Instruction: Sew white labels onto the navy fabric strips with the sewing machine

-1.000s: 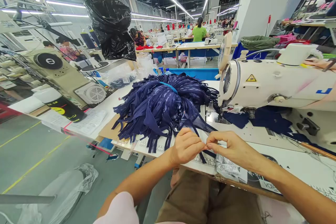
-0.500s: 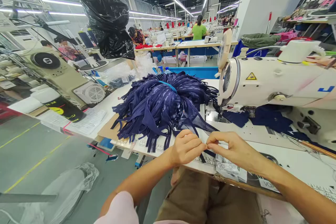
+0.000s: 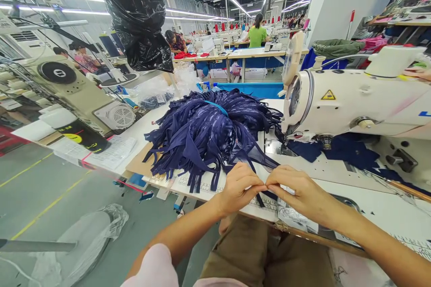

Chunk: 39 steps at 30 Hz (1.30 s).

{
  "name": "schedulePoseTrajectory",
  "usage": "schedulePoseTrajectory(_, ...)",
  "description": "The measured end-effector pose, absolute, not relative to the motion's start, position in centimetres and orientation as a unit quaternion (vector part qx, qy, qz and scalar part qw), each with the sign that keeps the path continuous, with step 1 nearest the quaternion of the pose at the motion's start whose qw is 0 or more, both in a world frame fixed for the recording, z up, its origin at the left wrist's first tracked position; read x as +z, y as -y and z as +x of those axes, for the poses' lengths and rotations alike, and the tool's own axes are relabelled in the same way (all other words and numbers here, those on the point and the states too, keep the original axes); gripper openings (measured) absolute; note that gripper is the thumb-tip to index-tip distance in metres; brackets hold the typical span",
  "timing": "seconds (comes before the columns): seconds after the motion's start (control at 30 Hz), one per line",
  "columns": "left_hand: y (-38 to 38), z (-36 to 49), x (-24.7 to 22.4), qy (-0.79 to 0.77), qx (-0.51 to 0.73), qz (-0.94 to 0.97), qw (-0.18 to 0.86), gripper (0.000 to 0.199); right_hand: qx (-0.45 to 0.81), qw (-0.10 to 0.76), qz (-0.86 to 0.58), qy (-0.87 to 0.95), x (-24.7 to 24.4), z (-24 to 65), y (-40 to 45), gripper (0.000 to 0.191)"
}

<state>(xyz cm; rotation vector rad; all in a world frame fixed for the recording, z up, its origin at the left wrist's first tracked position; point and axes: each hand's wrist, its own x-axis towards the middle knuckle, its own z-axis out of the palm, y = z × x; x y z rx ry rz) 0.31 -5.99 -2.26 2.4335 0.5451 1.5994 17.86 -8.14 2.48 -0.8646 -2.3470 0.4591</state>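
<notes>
Fingers point(image 3: 280, 176) of the right hand point(image 3: 301, 193) straighter than before

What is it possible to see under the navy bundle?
At the edges of the bundle, brown cardboard and white tabletop show. What lies beneath its middle is covered.

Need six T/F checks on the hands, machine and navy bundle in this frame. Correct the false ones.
1. The left hand and right hand come together on the near side of the navy bundle. True.
2. The sewing machine bears a triangular yellow warning label. True.
3. In the view, the navy bundle lies right of the sewing machine. False: it lies left of it.
4. A blue band lies across the navy bundle. True.
5. The left hand rests on the sewing machine. False: it meets the right hand.
6. The right hand is spread flat. False: it is drawn into a pinch.
</notes>
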Motion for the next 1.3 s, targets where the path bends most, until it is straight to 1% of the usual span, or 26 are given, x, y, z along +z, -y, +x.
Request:
schedulePoseTrajectory(0.1, 6.0, 0.2, -2.3, -0.189, 0.536, 0.818, 0.087, 0.014, 0.151, 0.310, -0.315, 0.884, 2.5, 17.8, 8.2, 0.015)
schedulePoseTrajectory(0.2, 6.0, 0.1, -2.3, -0.192, 0.530, 0.821, 0.085, 0.015, 0.094, 0.319, -0.282, 0.900, 2.5, 17.6, 8.3, 0.018)
schedulePoseTrajectory(0.33, 6.1, 0.0, -2.1, -0.187, 0.521, 0.828, 0.086, 0.017, 0.021, 0.290, -0.255, 0.922, 2.2, 17.6, 8.3, 0.027)
schedulePoseTrajectory(0.47, 6.2, 0.0, -1.9, -0.180, 0.521, 0.830, 0.083, 0.018, -0.011, 0.267, -0.249, 0.931, 2.1, 17.5, 8.3, 0.029)
schedulePoseTrajectory(0.6, 6.2, 0.0, -2.0, -0.170, 0.535, 0.824, 0.074, 0.013, -0.012, 0.285, -0.263, 0.921, 2.1, 17.1, 8.5, 0.027)
schedulePoseTrajectory(0.8, 6.2, -0.4, -1.9, -0.171, 0.542, 0.821, 0.045, 0.008, 0.046, 0.340, -0.292, 0.893, 1.8, 17.3, 8.5, 0.019)
schedulePoseTrajectory(0.9, 6.2, -0.4, -1.9, -0.167, 0.540, 0.824, 0.033, 0.006, 0.066, 0.349, -0.279, 0.892, 1.7, 17.6, 8.3, 0.014)
schedulePoseTrajectory(1.03, 6.2, -0.3, -2.0, -0.169, 0.534, 0.828, 0.023, 0.006, 0.061, 0.340, -0.256, 0.903, 1.6, 17.5, 8.4, 0.017)
schedulePoseTrajectory(1.17, 5.8, -0.8, -1.3, -0.180, 0.471, 0.864, 0.001, 0.007, 0.037, 0.326, -0.282, 0.902, 1.7, 18.5, 8.4, 0.019)
schedulePoseTrajectory(1.3, 4.6, -1.2, 0.5, -0.214, 0.376, 0.901, -0.028, 0.010, 0.030, 0.317, -0.370, 0.872, 1.2, 21.7, 8.0, 0.015)
